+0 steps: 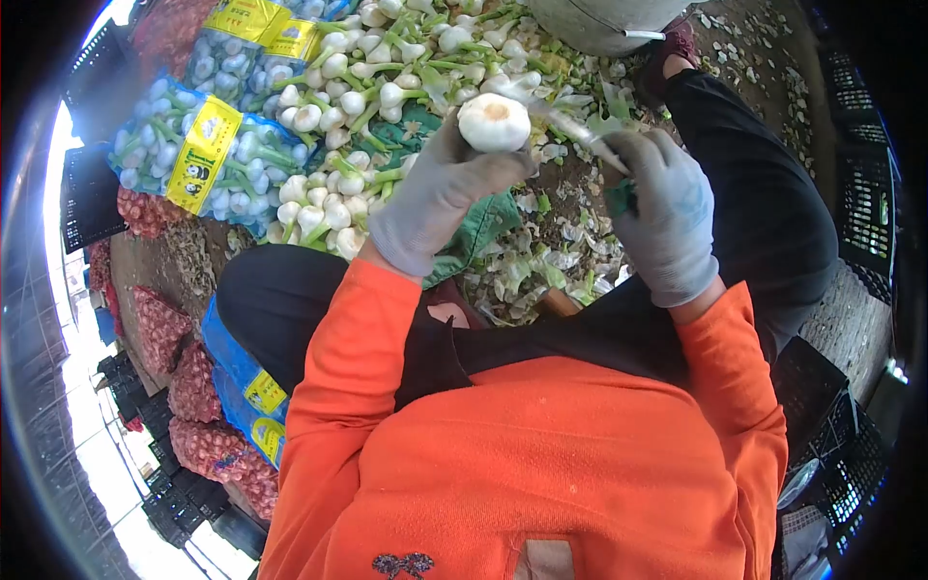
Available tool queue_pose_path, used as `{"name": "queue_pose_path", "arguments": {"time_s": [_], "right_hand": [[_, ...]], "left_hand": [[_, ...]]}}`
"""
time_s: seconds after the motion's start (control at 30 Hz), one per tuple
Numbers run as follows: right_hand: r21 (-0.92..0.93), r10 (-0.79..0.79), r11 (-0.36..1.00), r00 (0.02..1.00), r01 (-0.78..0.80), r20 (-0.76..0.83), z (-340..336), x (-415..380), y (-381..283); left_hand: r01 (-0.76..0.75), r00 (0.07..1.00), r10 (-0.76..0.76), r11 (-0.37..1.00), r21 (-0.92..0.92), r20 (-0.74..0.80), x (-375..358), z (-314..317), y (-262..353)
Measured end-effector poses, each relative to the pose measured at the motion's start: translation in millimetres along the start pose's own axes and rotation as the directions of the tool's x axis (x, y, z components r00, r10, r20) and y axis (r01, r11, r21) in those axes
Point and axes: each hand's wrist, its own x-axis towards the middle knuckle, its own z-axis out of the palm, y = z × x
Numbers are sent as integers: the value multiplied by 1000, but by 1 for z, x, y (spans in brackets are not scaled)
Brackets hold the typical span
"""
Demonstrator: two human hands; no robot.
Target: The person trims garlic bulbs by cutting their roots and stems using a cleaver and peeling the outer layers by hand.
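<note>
A white garlic bulb [494, 123] rests in the fingers of my left hand [447, 191], its root end facing up. In a grey glove, my right hand [667, 211] is closed around the handle of a knife [577, 131], whose blade reaches left toward the bulb and is blurred. Whether the blade touches the bulb I cannot tell. Beyond my hands lies a heap of garlic bulbs [338, 92] with green stems. Some green cloth [476, 232] shows beneath my left hand.
Blue net bags of garlic [253, 159] with yellow labels stand at the left. Red net bags [198, 382] lie at the lower left. A pale bucket [580, 21] is at the top. Peel scraps [541, 256] cover the ground. Black crates [863, 198] line the right side.
</note>
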Motion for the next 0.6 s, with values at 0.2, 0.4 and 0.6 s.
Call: {"name": "queue_pose_path", "arguments": {"time_s": [0.2, 0.4, 0.6], "right_hand": [[-173, -319, 936, 947, 307, -44, 11, -11, -19], [-209, -351, 919, 935, 333, -50, 16, -13, -16], [-203, -378, 910, 924, 360, -55, 18, -13, -14]], "left_hand": [[-334, 932, 335, 647, 686, 138, -20, 11, -6], [-288, 948, 315, 778, 558, 50, -28, 13, -17], [-207, 978, 190, 890, 406, 83, -28, 21, -1]]}}
